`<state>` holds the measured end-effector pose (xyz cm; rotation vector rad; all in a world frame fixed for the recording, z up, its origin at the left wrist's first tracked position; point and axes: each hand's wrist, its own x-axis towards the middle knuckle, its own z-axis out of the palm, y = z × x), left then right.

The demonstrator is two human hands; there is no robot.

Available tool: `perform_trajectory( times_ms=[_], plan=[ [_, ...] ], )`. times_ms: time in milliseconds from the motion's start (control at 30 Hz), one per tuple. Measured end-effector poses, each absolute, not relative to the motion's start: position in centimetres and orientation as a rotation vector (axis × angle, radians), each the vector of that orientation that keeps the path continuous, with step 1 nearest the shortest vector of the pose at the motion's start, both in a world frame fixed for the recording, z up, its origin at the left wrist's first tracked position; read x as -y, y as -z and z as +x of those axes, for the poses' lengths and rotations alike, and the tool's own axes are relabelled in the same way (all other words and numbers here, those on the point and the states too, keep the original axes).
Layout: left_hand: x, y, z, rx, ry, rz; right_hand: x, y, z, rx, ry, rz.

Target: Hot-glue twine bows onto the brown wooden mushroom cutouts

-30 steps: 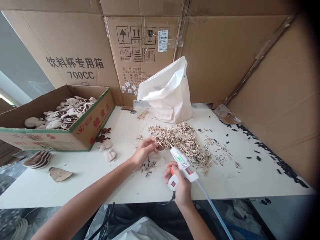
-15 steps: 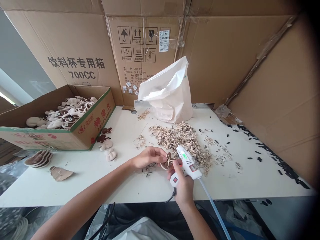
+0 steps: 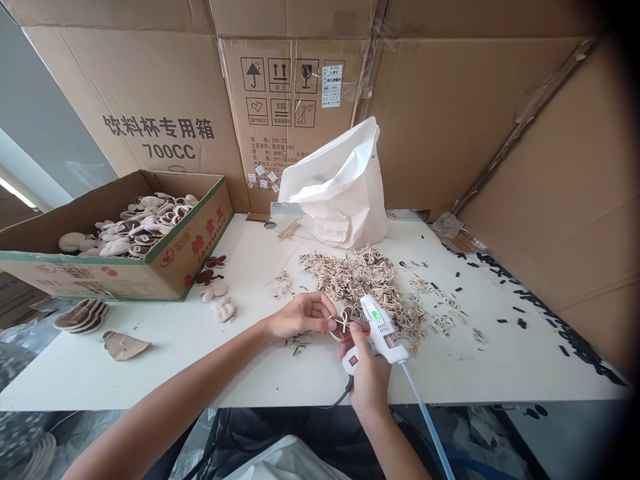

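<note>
piece drawn in beside the gun hand

change: a second ago my left hand (image 3: pixel 300 317) held the piece (image 3: pixel 339 328) further in on the table (image 3: pixel 200 353), with the gun nozzle at it. now the piece sits nearer the near edge, just beside my right hand (image 3: pixel 367 377). the gun (image 3: pixel 383 325) has swung off it, nozzle toward the bow pile (image 3: pixel 373 277) at mid-table.

left hand: fingers pinched shut on the piece's rim.

right hand: wrapped round the gun grip, one fingertip reaching over to the bow (image 3: pixel 345 319) on the piece.

my reading: the gun's part on this piece is done and the bow is being pressed down.

containers:
- box (image 3: pixel 200 243), back left of the table, open. it holds a heap of pale and brown pieces (image 3: pixel 135 227) of the same sort.
- a few loose ones (image 3: pixel 215 293) lie on the table at the box's near corner, and a small stack (image 3: pixel 77 315) sits at the left edge.
- white bag (image 3: pixel 340 193), back edge, mouth open. i cannot see what is in it.
- black bits (image 3: pixel 500 293) are strewn toward the right edge.
</note>
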<state>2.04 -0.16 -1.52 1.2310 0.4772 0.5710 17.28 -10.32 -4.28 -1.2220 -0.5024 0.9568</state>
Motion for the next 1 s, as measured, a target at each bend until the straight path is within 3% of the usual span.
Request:
perform_trajectory(
  times_ms=[767, 1000],
  plan=[
    [-0.3, 1.5, 1.7, -0.396, -0.592, 1.27, 10.2, 3.9, 17.2, 0.45, -0.939, -1.173],
    [-1.6, 2.5, 1.5, -0.724, -0.951, 1.419, 10.3, 3.7, 17.2, 0.444, -0.946, -1.149]
  ],
)
